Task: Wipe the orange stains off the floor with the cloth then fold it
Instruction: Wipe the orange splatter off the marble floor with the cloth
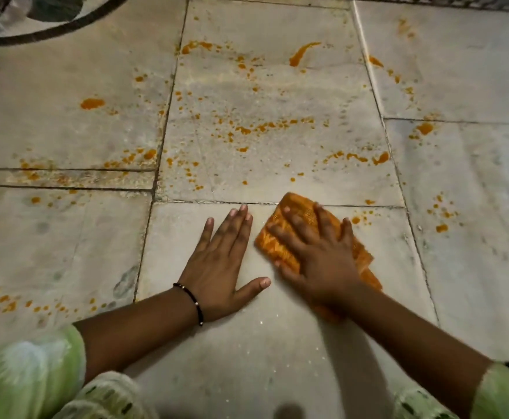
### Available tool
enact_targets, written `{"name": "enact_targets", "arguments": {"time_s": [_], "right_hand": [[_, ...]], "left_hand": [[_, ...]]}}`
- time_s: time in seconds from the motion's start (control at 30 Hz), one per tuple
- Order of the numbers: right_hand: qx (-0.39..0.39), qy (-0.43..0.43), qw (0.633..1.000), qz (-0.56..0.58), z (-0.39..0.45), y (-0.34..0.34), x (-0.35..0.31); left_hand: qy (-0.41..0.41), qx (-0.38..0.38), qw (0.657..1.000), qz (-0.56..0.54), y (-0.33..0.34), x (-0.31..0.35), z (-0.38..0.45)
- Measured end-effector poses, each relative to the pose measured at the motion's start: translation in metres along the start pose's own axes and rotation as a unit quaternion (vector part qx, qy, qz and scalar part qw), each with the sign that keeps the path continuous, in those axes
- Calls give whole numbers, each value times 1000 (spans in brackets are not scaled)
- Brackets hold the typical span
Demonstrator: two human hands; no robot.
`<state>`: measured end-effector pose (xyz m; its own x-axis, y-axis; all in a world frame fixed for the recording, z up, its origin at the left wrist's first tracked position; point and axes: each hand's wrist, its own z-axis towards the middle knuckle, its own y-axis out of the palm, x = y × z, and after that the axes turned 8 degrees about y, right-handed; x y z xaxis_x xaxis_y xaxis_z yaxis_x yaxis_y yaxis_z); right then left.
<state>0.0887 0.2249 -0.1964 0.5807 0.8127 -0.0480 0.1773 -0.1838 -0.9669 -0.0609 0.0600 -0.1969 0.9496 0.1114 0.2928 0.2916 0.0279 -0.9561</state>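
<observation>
Orange cloth (304,234) under flat right hand (316,252)

A pale stone-tile floor (277,343) with dark joints fills the frame. Orange stains (265,127) spatter its centre, left and right. An orange cloth (295,219) lies lower centre-right, both hands flat on the tiles.

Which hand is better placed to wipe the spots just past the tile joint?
Right. The right hand already presses flat on the orange cloth, beside those stains. The left hand lies bare on the floor, bracing.
</observation>
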Motion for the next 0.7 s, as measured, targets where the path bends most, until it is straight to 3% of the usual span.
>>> {"name": "enact_targets", "arguments": {"time_s": [0.1,0.17,0.27,0.33,0.43,0.57,0.7], "right_hand": [[14,117,993,23,-3,-7,36],[26,128,991,27,-31,2,25],[13,50,998,20,-48,8,-24],[-12,-40,999,12,-21,4,-48],[-11,-104,994,-11,36,-13,-53],[17,-6,1000,16,46,-12,-14],[51,82,995,32,-23,6,-1]], "left_hand": [[-1,-8,1000,16,0,-8,-2],[-28,-5,999,23,-1,-20,-10],[-68,-12,997,23,1,-32,-20],[-63,-24,997,29,4,-34,-26],[-36,-44,997,48,6,-35,-32],[-30,-51,997,52,7,-36,-34],[-24,-34,999,32,5,-35,-32]]}}
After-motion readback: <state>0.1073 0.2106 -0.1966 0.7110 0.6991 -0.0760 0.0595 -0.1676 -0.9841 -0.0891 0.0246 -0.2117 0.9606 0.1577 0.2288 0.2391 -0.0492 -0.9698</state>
